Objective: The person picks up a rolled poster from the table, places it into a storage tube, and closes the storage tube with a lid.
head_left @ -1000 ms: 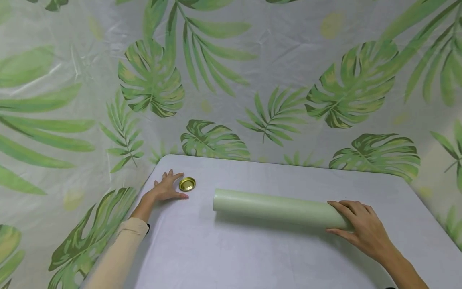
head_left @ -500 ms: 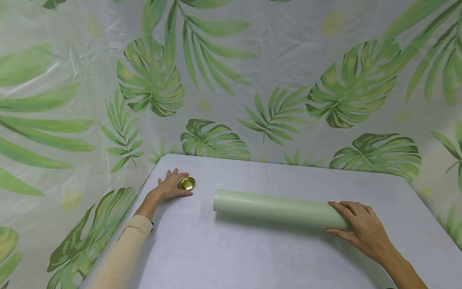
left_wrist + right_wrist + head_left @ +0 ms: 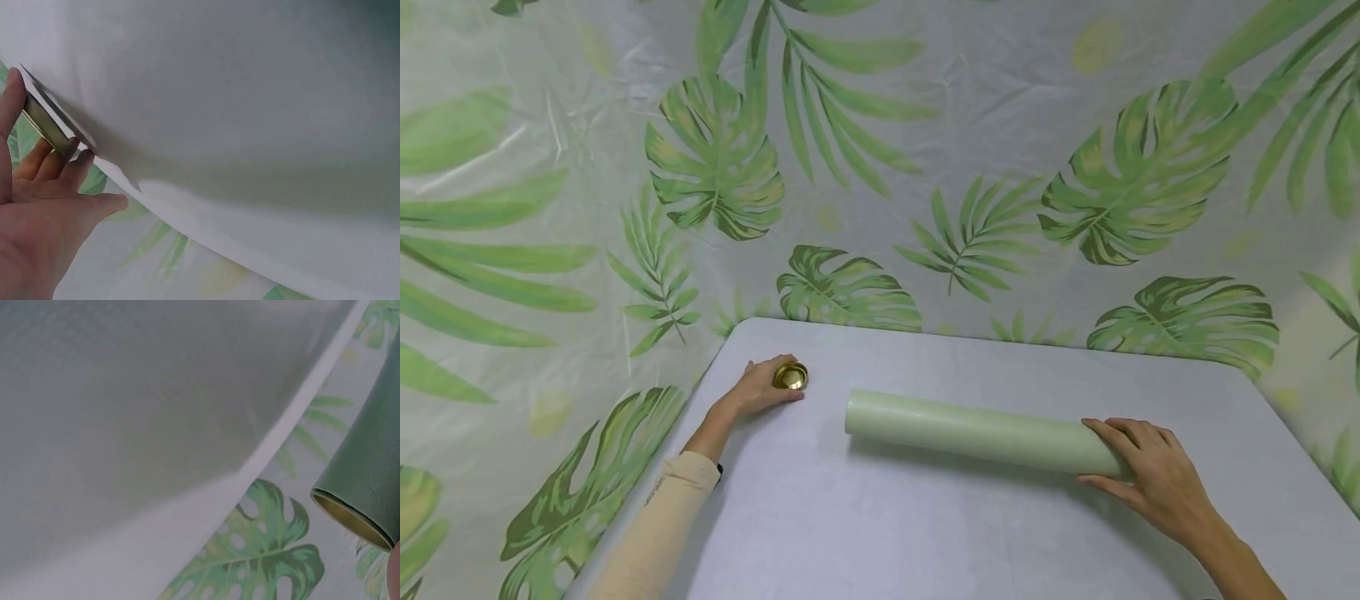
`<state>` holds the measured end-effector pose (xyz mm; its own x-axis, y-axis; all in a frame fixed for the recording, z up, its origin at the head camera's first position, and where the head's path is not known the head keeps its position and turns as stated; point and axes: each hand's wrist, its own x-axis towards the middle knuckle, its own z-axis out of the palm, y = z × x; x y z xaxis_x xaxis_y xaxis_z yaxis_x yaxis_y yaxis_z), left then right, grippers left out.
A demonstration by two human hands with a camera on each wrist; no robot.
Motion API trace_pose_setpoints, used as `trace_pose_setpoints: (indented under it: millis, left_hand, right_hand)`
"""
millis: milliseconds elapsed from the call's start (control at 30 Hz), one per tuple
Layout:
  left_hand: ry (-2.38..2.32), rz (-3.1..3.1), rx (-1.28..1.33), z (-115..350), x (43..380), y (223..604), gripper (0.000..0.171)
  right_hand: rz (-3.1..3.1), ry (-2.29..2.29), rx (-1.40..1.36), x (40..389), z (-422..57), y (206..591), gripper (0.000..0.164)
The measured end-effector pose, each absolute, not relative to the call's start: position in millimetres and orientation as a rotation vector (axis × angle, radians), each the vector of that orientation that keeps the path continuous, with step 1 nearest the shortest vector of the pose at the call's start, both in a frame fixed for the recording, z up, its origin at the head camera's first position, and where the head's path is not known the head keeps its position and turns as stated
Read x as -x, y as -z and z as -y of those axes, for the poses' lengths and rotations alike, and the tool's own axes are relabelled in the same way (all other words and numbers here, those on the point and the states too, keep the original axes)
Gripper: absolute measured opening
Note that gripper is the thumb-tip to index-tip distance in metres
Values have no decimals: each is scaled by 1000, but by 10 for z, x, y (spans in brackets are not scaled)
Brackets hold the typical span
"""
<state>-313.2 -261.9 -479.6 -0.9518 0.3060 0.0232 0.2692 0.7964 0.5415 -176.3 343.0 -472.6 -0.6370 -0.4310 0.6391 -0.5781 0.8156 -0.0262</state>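
Observation:
A shallow round gold lid [image 3: 791,377] with a raised rim is at the far left of the table. My left hand [image 3: 757,389] pinches it by the edge, thumb on the near side and fingers on the far side. Edge-on, the gold lid [image 3: 47,123] shows at the fingertips of my left hand [image 3: 47,228] in the left wrist view. My right hand [image 3: 1157,471] grips the right end of a long pale green tube [image 3: 977,432], which lies across the middle. One end of the green tube [image 3: 369,469] is gold inside in the right wrist view.
A white-covered table [image 3: 880,533] with rounded corners lies below both hands. Behind it and along its left side hangs a grey-white sheet [image 3: 985,108] printed with green leaves.
My left hand has moved slightly right and its thumb and fingers have closed onto the gold lid, which now looks slightly tilted. The right hand and the green tube have stayed nearly still.

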Motion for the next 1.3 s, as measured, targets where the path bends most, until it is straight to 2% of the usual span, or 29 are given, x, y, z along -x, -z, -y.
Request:
trace_pose_setpoints:
  millis: [300, 633, 1300]
  left_hand:
    - [-962, -2959, -455, 2581, 3091, 4792, 72]
    - [-1313, -2848, -458, 2486, 2967, 4734, 73]
    - [-1585, -2535, -582, 2196, 2660, 4482, 57]
  right_hand:
    - [2362, -296, -728, 1754, -3439, 4717, 81]
    - [2347, -285, -714, 1734, -3443, 4722, 82]
    - [2304, -316, -716, 1758, -3406, 4696, 81]
